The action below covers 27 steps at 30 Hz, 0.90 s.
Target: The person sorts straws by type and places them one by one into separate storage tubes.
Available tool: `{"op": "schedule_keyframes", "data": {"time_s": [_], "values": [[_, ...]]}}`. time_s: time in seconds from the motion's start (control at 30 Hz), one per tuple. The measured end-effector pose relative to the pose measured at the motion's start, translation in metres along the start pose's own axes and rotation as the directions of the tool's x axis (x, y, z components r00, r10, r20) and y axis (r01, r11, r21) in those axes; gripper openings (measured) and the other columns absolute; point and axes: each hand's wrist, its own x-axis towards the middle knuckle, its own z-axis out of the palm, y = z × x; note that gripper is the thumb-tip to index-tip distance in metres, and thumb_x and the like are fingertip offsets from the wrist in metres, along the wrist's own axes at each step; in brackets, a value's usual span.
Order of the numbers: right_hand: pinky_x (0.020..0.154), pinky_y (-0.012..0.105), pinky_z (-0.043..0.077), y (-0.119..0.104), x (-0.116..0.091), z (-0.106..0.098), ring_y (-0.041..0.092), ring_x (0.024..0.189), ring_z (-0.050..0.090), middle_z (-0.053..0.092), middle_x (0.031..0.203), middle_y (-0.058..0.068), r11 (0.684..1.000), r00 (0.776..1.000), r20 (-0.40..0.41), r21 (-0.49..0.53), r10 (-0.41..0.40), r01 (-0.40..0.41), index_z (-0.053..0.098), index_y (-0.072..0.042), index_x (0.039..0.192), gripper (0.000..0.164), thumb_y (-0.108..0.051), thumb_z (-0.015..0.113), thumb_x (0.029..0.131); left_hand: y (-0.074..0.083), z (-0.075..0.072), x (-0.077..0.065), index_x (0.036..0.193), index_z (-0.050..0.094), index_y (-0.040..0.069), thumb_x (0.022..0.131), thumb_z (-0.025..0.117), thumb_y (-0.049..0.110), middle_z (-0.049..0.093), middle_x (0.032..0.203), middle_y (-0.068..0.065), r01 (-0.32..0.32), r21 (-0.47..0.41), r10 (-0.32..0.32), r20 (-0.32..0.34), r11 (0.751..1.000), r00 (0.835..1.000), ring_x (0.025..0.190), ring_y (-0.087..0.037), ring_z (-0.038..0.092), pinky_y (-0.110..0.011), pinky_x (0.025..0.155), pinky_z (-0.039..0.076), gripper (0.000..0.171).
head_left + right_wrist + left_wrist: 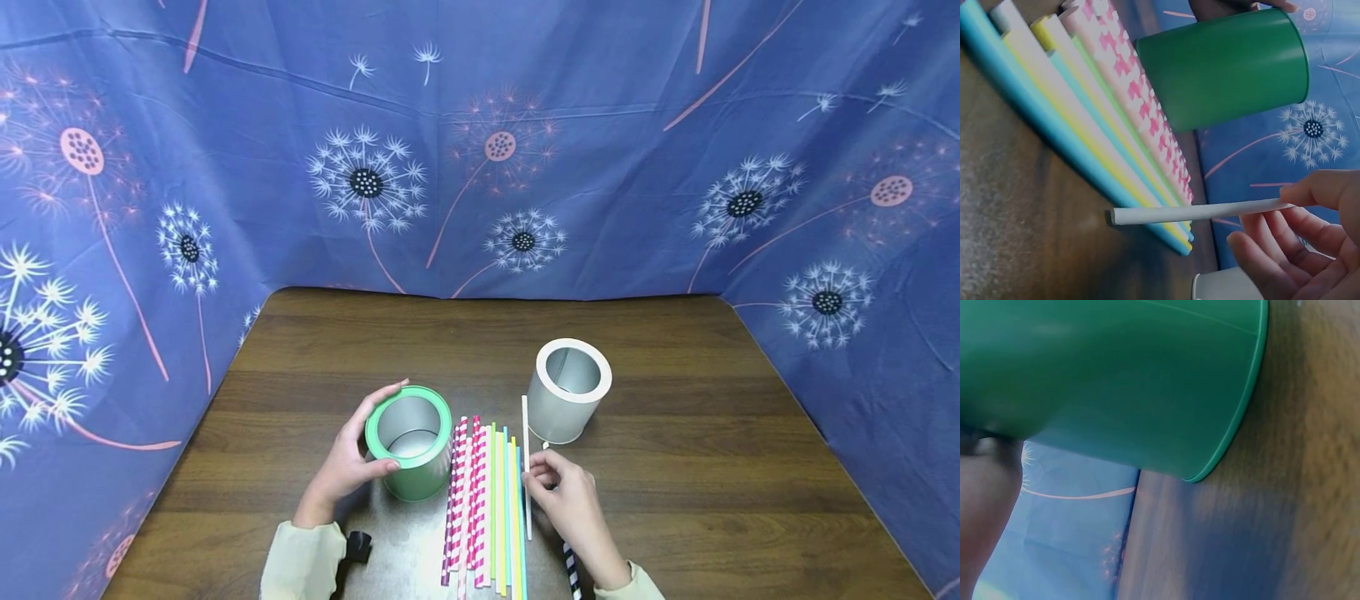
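The right hand (564, 492) pinches one white straw (527, 433) — just that one is up. The left hand (348, 467) holds the green can (416, 483) — no straws show inside. The other straws (478, 508) are left on the table (390, 337), near a white can (566, 410).

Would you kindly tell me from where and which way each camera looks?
Head-worn: forward and down over the table; left hand and right hand show.
Worn on left wrist: towards green can; part of that hand shows.
Worn on right wrist: towards white straw; both hands partly show.
Head and right wrist share that straw.
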Motion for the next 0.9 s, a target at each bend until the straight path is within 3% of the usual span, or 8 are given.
{"op": "schedule_keyframes", "data": {"time_s": [0.27, 0.43, 0.57, 0.7, 0.9], "values": [[0.057, 0.017, 0.046, -0.013, 0.004, -0.006, 0.003, 0.068, 0.063, 0.071, 0.076, 0.003, 0.996, 1.0, -0.004, 0.086, -0.004, 0.004, 0.071, -0.004, 0.09, 0.01, -0.003, 0.074, 0.08, 0.0, -0.001, -0.001, 0.148, 0.031, 0.003, 0.076, 0.08, 0.017, 0.034, 0.153, -0.023, 0.003, 0.006, -0.003, -0.005, 1.0, 1.0, 0.133, -0.022, 0.047, -0.028, 0.104, 0.043, 0.089], [0.053, 0.016, 0.046, -0.023, 0.009, -0.013, 0.0, 0.069, 0.061, 0.072, 0.077, 0.005, 0.989, 0.998, -0.051, 0.136, -0.048, 0.054, 0.071, -0.004, 0.087, 0.01, 0.0, 0.073, 0.079, -0.001, -0.001, 0.001, 0.148, 0.031, 0.003, 0.076, 0.08, 0.017, 0.033, 0.152, -0.027, 0.003, -0.001, -0.003, -0.004, 1.0, 1.0, 0.133, -0.027, 0.046, -0.026, 0.104, 0.042, 0.089], [0.053, 0.016, 0.047, -0.032, 0.012, -0.018, -0.002, 0.07, 0.061, 0.073, 0.079, 0.005, 0.977, 0.992, -0.083, 0.181, -0.098, 0.111, 0.07, -0.005, 0.087, 0.011, 0.002, 0.073, 0.079, -0.001, 0.0, 0.001, 0.148, 0.031, 0.003, 0.077, 0.08, 0.019, 0.032, 0.152, -0.029, 0.0, -0.012, 0.0, -0.004, 1.0, 1.0, 0.134, -0.024, 0.046, -0.024, 0.104, 0.042, 0.088], [0.063, 0.017, 0.055, -0.042, 0.015, -0.022, -0.002, 0.076, 0.064, 0.075, 0.085, 0.007, 0.95, 0.973, -0.126, 0.222, -0.195, 0.219, 0.07, -0.005, 0.088, 0.013, 0.004, 0.073, 0.08, -0.002, 0.001, 0.001, 0.148, 0.031, 0.002, 0.077, 0.08, 0.02, 0.031, 0.152, -0.03, -0.008, -0.022, 0.008, 0.0, 1.0, 1.0, 0.135, -0.02, 0.046, -0.022, 0.104, 0.041, 0.088], [0.069, 0.019, 0.057, -0.062, 0.024, -0.032, 0.004, 0.085, 0.07, 0.074, 0.088, 0.011, 0.882, 0.923, -0.211, 0.287, -0.322, 0.373, 0.069, -0.003, 0.09, 0.013, 0.007, 0.071, 0.081, -0.001, 0.0, 0.0, 0.148, 0.031, 0.003, 0.076, 0.081, 0.018, 0.032, 0.152, -0.028, 0.001, -0.016, -0.002, -0.009, 1.0, 1.0, 0.133, -0.013, 0.046, -0.022, 0.104, 0.041, 0.089]]}}
